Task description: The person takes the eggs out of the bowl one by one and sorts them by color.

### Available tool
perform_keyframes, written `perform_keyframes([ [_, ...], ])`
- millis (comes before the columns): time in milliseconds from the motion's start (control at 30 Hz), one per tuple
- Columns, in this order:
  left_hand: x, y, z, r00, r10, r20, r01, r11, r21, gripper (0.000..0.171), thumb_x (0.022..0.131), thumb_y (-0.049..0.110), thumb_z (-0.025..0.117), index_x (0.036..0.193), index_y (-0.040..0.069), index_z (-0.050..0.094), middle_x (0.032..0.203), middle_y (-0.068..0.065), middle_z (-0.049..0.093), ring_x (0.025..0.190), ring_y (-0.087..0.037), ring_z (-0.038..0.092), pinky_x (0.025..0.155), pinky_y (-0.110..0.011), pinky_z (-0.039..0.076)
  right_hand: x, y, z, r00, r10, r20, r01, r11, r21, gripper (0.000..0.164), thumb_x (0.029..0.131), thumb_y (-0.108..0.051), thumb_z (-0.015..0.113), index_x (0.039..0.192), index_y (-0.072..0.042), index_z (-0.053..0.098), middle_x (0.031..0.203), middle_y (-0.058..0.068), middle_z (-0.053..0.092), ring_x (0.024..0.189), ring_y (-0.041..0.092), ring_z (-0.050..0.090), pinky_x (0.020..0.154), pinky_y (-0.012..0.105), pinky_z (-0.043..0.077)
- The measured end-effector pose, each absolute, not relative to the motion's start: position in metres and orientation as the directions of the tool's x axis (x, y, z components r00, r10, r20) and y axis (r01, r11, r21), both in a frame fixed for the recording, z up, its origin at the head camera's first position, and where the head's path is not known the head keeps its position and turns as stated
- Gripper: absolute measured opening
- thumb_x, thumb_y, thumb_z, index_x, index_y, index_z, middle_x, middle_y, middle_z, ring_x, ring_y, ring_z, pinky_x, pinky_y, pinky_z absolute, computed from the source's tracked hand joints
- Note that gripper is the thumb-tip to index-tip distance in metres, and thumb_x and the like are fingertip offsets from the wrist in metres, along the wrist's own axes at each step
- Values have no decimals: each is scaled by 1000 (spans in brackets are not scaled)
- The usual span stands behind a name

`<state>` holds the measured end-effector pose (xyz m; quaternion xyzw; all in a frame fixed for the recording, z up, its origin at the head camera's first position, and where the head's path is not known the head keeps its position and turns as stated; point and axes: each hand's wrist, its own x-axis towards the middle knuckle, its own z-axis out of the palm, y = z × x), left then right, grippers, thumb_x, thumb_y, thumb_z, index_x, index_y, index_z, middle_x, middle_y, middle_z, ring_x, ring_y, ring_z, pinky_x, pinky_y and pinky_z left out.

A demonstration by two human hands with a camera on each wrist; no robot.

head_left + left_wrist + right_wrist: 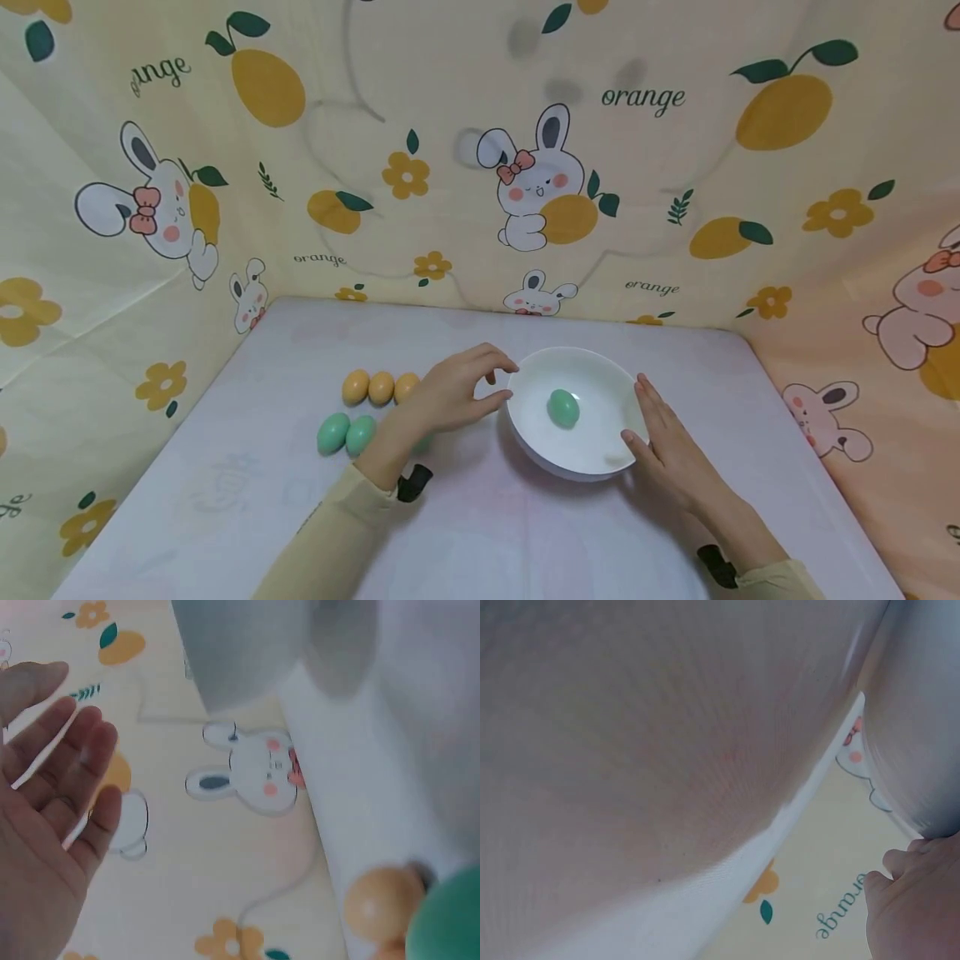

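Observation:
A white bowl (558, 462) stands on the table, with one green egg (563, 409) lying inside it. My left hand (457, 390) is at the bowl's left rim, its fingers loosely bent and nothing between them. In the left wrist view that hand (56, 810) shows a bare palm, with the bowl (240, 652) beyond it. Along the bowl's right side rests my right hand (671, 450), fingers fairly straight. The right wrist view has the same hand (919, 904) against the bowl's outer wall (922, 727).
Left of the bowl, yellow eggs (381, 388) form a row behind a row of green eggs (333, 433); my left hand and forearm partly cover both rows. A printed cloth (465, 75) walls in the white table (480, 542) at the back and sides.

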<state>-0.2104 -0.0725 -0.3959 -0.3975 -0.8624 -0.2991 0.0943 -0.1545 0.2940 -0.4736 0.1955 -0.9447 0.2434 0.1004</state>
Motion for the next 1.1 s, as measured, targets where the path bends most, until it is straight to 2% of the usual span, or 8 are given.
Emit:
perform_keyframes([
  [233, -215, -31, -404, -716, 650, 255, 690, 605, 397, 36, 99, 30, 72, 131, 14, 67, 131, 1, 63, 103, -13, 65, 82, -26, 54, -156, 296, -476, -896, -331, 295, -431, 806, -406, 76, 109, -30, 53, 166, -2, 11, 173, 17, 11, 155, 46, 20, 127, 33, 7],
  [400, -221, -2, -410, -730, 665, 159, 674, 659, 334, 39, 99, 32, 71, 133, 14, 67, 135, 0, 62, 116, -15, 64, 93, -28, 55, -157, 297, -476, -897, -330, 294, -430, 804, -411, 76, 109, -30, 53, 166, -3, 11, 173, 18, 11, 154, 47, 19, 127, 33, 6],
  [500, -226, 14, -414, -734, 669, 116, 669, 684, 290, 39, 98, 32, 71, 133, 14, 68, 134, -1, 62, 119, -15, 62, 95, -29, 54, -157, 297, -476, -899, -328, 289, -427, 806, -411, 76, 109, -31, 52, 166, -3, 11, 173, 17, 10, 154, 47, 19, 127, 33, 6],
  [833, -240, 48, -423, -761, 647, 39, 646, 751, 140, 41, 96, 36, 73, 132, 17, 69, 123, 2, 64, 106, -13, 62, 83, -26, 53, -158, 297, -476, -891, -337, 304, -442, 796, -413, 76, 108, -29, 54, 166, -4, 12, 172, 19, 13, 155, 44, 19, 125, 27, 6],
  [1100, -246, 61, -431, -775, 631, -37, 625, 773, 105, 40, 97, 45, 72, 128, 20, 70, 116, 4, 63, 96, -9, 59, 73, -23, 50, -156, 295, -474, -891, -331, 310, -440, 798, -411, 76, 107, -30, 56, 166, -4, 14, 173, 17, 14, 153, 47, 23, 128, 41, 16],
])
